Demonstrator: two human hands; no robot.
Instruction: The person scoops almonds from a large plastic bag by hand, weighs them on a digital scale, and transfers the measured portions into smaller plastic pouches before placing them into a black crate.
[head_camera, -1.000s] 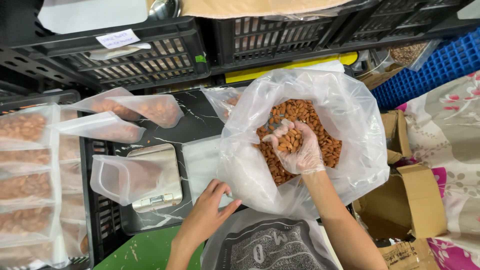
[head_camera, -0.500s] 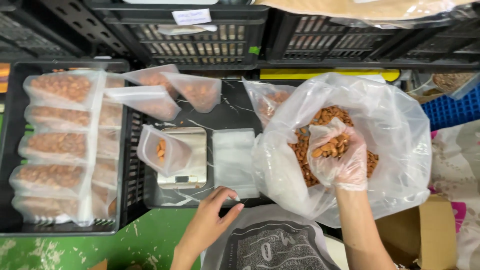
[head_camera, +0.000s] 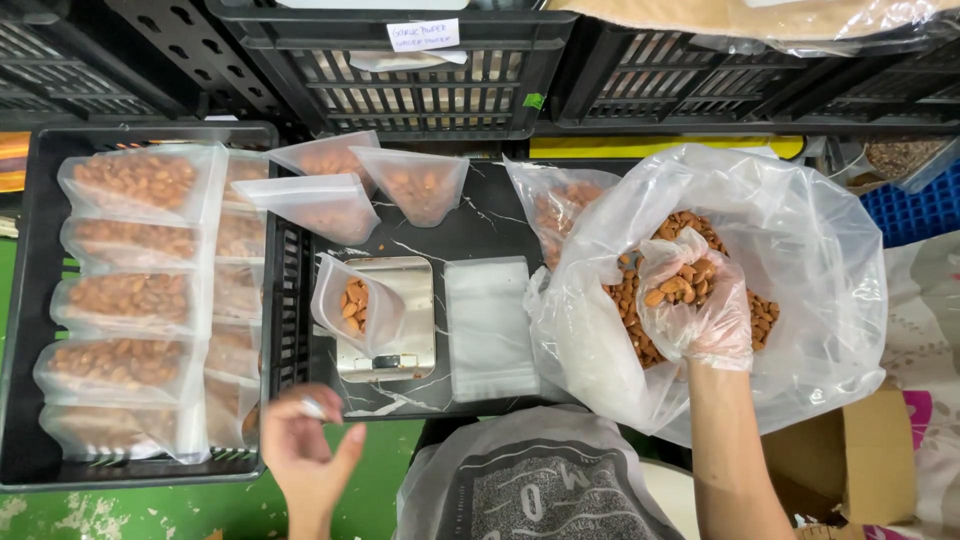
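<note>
My right hand (head_camera: 692, 300), in a thin clear glove, is inside a large clear plastic bag (head_camera: 800, 240) and grips a handful of almonds (head_camera: 668, 285) above the heap. My left hand (head_camera: 305, 450) is bare, palm up with fingers apart, near the front edge of the black tray (head_camera: 480, 225); it holds nothing. A small clear pouch (head_camera: 352, 305) with a few almonds stands on a silver scale (head_camera: 400, 320). A stack of flat clear pouches (head_camera: 490, 325) lies right of the scale.
A black crate (head_camera: 30, 300) at left holds several filled almond pouches (head_camera: 130, 180). Three more filled pouches (head_camera: 410, 185) lie behind the scale. Black crates (head_camera: 420, 80) line the back, a blue crate (head_camera: 915, 215) and a cardboard box (head_camera: 870, 450) sit at right.
My left hand has pulled back from the tray toward me and to the left. My right hand stays in the big bag with almonds. The view has shifted left.
</note>
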